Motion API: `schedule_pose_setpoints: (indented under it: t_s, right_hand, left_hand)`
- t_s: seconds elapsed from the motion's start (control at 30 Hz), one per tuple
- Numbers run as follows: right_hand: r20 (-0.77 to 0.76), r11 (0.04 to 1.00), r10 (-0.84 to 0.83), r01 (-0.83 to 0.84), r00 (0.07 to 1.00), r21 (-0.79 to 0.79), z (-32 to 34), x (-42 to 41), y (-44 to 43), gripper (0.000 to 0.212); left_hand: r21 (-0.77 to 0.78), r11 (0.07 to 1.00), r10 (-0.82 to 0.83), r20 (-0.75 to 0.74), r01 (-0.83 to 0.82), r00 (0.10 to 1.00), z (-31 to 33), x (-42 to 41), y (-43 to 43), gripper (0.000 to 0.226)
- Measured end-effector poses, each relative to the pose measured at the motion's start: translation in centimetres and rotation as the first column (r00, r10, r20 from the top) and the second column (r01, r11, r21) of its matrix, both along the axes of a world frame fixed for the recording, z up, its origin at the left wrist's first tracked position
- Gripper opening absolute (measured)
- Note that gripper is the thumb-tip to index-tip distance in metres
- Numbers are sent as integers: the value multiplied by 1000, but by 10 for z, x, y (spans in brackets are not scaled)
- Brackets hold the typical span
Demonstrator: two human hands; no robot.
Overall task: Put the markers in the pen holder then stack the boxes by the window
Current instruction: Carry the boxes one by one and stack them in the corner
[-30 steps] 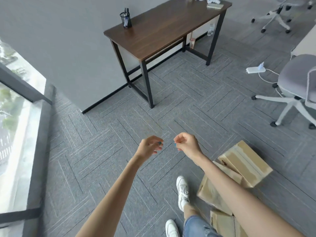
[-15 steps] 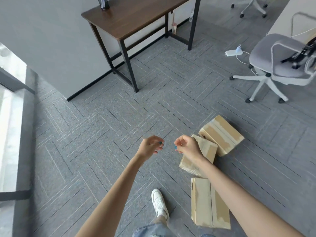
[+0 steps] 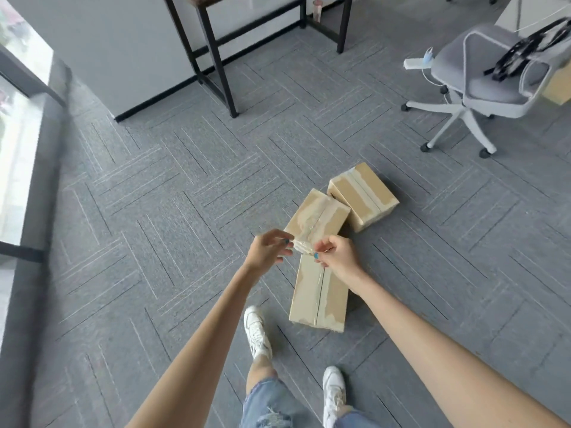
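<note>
Three taped cardboard boxes lie on the grey carpet: a far box (image 3: 363, 196), a middle box (image 3: 318, 216) leaning against it, and a near box (image 3: 318, 291) lying flat. My left hand (image 3: 267, 251) and my right hand (image 3: 338, 254) hang side by side in the air above the near end of the middle box. Their fingers are loosely curled and hold nothing. The pen holder and the markers are out of view.
The window (image 3: 18, 149) runs along the left edge, with bare carpet between it and the boxes. The black table legs (image 3: 216, 57) stand at the top. A grey office chair (image 3: 494, 75) and a white power strip (image 3: 415, 63) sit at the upper right. My feet are below the boxes.
My view has tilted down and to the right, so the tabletop and pen holder left the frame and all three boxes came into view. My hands keep the same pose.
</note>
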State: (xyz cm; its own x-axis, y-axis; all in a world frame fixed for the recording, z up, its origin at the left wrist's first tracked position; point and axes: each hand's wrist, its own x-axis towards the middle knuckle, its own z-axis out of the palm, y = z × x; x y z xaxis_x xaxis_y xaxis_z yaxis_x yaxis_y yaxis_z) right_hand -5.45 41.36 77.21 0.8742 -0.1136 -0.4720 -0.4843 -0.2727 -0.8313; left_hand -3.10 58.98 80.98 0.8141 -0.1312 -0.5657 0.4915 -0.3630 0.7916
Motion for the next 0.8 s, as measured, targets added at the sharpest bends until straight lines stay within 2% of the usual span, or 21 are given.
schedule_pose_setpoints:
  t_s: [0.17, 0.33, 0.43, 0.6, 0.73, 0.8]
  right_hand:
    - [-19, 1000, -20, 20, 1000, -20, -26, -54, -29, 30]
    - [-26, 992, -115, 113, 993, -62, -112, -96, -52, 25]
    - [-3, 984, -153, 152, 988, -91, -187, -109, -62, 27]
    - [82, 970, -166, 178, 983, -165, -339, -114, -73, 29]
    - [170, 954, -118, 160, 978, -254, -451, -118, -84, 12]
    - [201, 945, -91, 148, 975, -292, -500, -119, -90, 14]
  left_hand:
    - [5, 1000, -25, -55, 25, 998, -26, -45, -33, 23]
    - [-13, 999, -32, -123, 31, 992, -105, -75, -55, 22]
    - [-10, 998, -56, -134, 55, 989, -185, -87, -63, 20]
    - [-6, 998, -67, -67, 66, 996, -342, -91, -68, 18]
    - [55, 998, -34, 28, 33, 999, -465, -84, -66, 21]
    - [101, 995, -34, 92, 24, 995, -517, -80, -65, 23]
